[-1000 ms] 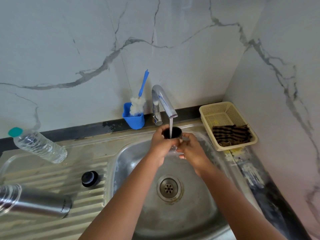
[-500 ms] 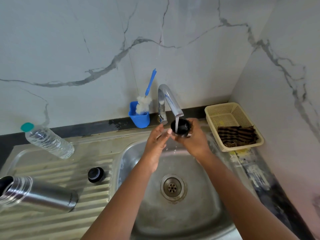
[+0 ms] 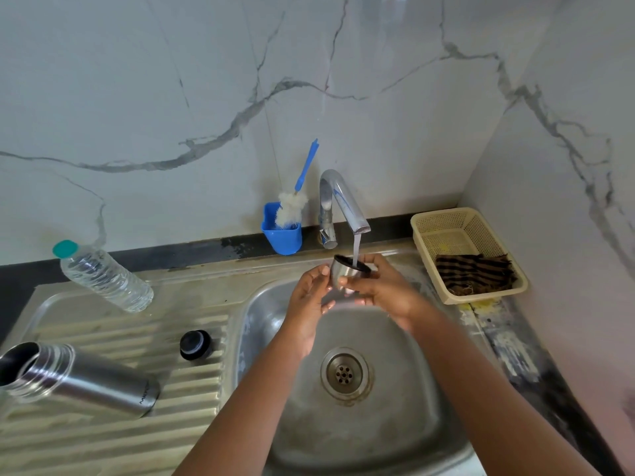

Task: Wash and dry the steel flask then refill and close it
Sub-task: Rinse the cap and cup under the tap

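Currently rinsing the flask cup (image 3: 344, 272) under the tap (image 3: 343, 204), water stream (image 3: 356, 247) hitting its dark open mouth. My right hand (image 3: 385, 290) grips the cup from the 3 o'clock side, thumb and fingers curled round the steel wall. My left hand (image 3: 311, 297) is at its 9 o'clock side, fingers fairly straight, fingertips touching the cup. Hands close together, both over the sink basin (image 3: 395, 424), above the drain (image 3: 344, 372).

Steel flask (image 3: 82, 377) lies on its side on the ribbed drainboard (image 3: 113, 438) at 8 o'clock, open neck pointing left, no cap on. Black stopper (image 3: 196, 345) stands on the drainboard between flask and basin, apart from both. Plastic water bottle (image 3: 103, 276) with teal cap lies at 10 o'clock. Blue holder (image 3: 283, 237) with bottle brush (image 3: 293, 204) sits just beside the tap at 12 o'clock. Beige basket (image 3: 422, 231) at 2 o'clock holds a striped cloth (image 3: 476, 273).
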